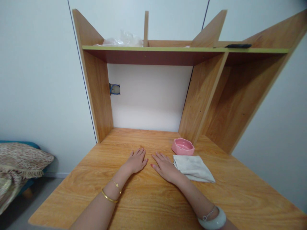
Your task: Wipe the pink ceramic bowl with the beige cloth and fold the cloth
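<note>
My left hand (pixel 136 160) lies palm down on the wooden desk (pixel 153 198), fingers stretched out and nothing in them. Beside it, a short gap to the right, my right hand (pixel 165 166) also rests flat with its fingers apart. A folded pale grey cloth (pixel 194 168) lies just right of my right hand; its left edge is close to the hand, and I cannot tell whether they touch. Behind the cloth stands a pink angular ashtray (pixel 183 147) with notches in its rim. No contents show in it.
A wooden shelf unit (pixel 144 49) rises from the desk's back. On its upper shelf are a clear plastic bag (pixel 123 40) and a dark flat object (pixel 238 46). An open wall socket box (pixel 115 89) shows at the back left. A patterned fringed blanket (pixel 24 159) drapes over blue furniture at far left.
</note>
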`<state>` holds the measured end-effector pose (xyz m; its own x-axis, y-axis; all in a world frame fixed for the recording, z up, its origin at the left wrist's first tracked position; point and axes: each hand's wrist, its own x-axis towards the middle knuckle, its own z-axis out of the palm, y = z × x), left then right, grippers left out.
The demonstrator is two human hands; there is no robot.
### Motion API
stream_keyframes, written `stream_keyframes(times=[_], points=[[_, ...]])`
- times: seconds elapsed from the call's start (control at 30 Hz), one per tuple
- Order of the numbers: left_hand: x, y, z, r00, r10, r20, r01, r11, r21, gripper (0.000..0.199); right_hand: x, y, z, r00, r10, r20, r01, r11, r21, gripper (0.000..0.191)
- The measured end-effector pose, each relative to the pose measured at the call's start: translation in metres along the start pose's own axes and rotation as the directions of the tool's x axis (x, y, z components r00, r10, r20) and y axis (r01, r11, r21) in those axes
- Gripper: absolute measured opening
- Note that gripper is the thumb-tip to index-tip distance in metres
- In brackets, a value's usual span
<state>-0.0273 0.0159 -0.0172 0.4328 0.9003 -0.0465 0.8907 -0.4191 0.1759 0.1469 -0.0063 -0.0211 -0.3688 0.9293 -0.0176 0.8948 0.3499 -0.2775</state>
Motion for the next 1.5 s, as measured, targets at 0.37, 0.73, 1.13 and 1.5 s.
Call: stream_keyframes(times=[0.37, 0.73, 1.13, 1.5], points=[[0.000, 0.001, -0.001, 1.000, -0.001, 0.003, 0.001, 1.000, 0.004, 0.060, 0.000, 0.000, 0.000, 1.000, 0.002, -0.001, -0.002, 1.000, 0.002, 0.060], [-0.001, 0.001, -0.001, 1.000, -0.006, -0.005, 0.006, 1.000, -0.003, 0.061, 0.000, 0.000, 0.001, 1.000, 0.005, 0.004, -0.005, 1.000, 0.008, 0.060], [-0.001, 0.001, -0.001, 1.000, 0.001, -0.004, -0.001, 1.000, -0.002, 0.061, -0.001, 0.000, 0.001, 0.998, -0.026, -0.050, 0.029, 0.998, 0.059, 0.059], [-0.002, 0.002, -0.002, 1.000, -0.007, 0.003, 0.007, 1.000, -0.008, 0.061, -0.001, 0.035, -0.042, 0.761, 0.085, -0.643, -0.102, 0.995, 0.010, 0.046]])
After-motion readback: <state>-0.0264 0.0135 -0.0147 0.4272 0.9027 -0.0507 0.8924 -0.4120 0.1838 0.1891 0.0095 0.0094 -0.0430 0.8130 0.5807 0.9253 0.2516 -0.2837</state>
